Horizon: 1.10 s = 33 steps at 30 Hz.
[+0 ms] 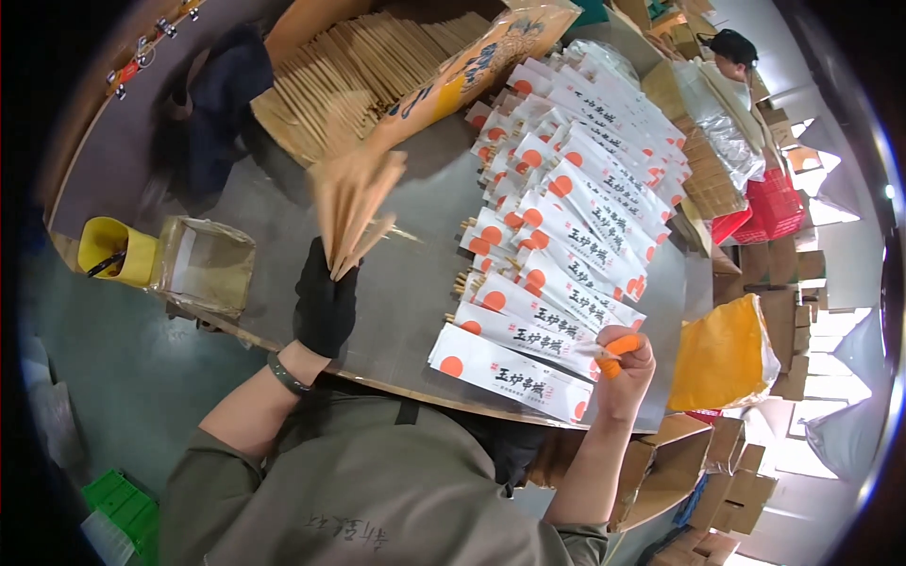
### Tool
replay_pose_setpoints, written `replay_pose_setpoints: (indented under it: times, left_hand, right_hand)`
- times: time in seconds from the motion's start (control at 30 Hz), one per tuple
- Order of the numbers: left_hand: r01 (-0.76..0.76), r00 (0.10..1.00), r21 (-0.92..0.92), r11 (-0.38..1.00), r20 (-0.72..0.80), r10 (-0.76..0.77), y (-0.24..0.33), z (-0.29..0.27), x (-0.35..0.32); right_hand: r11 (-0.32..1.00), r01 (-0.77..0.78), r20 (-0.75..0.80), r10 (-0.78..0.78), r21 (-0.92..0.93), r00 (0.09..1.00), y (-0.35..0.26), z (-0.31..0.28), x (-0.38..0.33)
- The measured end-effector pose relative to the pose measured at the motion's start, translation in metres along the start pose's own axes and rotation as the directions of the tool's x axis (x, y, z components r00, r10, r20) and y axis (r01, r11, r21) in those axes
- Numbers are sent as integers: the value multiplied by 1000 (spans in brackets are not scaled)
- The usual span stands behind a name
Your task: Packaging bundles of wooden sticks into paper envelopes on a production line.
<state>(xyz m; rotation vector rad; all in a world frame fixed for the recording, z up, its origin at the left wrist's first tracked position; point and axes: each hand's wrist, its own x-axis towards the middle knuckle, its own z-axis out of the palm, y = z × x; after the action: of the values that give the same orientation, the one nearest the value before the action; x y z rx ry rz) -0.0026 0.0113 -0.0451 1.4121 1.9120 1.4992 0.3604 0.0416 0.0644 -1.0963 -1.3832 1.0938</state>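
My left hand (327, 300), in a black glove, is closed around a bundle of wooden chopsticks (354, 203). The bundle fans upward and is blurred by motion. Bare apart from orange finger covers, my right hand (625, 363) pinches at the right end of a white paper chopstick sleeve (538, 338) with a red dot and dark lettering. Just below it, nearest me, lies another flat sleeve (510, 374). Many similar sleeves (585, 198) overlap in a long pile reaching away, several with stick ends poking out on the left.
An opened carton (453, 80) full of chopsticks stands at the far side of the grey table (406, 311). At the left edge are a yellow bin (142, 255) and a taped, open box (212, 264). A yellow sack (722, 357) sits right. Another person (734, 57) is beyond stacked cartons.
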Motion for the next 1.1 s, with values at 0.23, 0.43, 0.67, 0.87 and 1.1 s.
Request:
replay_pose_setpoints:
  times: [0.23, 0.43, 0.67, 0.87, 1.1]
  left_hand:
    - [-93, 995, 11, 996, 42, 93, -10, 5, -4]
    - [97, 994, -136, 986, 66, -89, 25, -4, -5]
    - [106, 990, -130, 986, 112, -92, 32, -20, -10]
    - [269, 954, -114, 957, 165, -248, 29, -35, -11]
    - [379, 908, -224, 898, 277, -314, 26, -53, -12]
  right_hand:
    - [997, 61, 34, -63, 41, 997, -18, 5, -9]
    - [653, 160, -2, -240, -741, 971, -22, 24, 4]
    - [301, 591, 582, -130, -748, 803, 27, 105, -60]
    - [323, 584, 524, -259, -745, 811, 41, 107, -68]
    - [462, 532, 462, -266, -709, 846, 43, 100, -64]
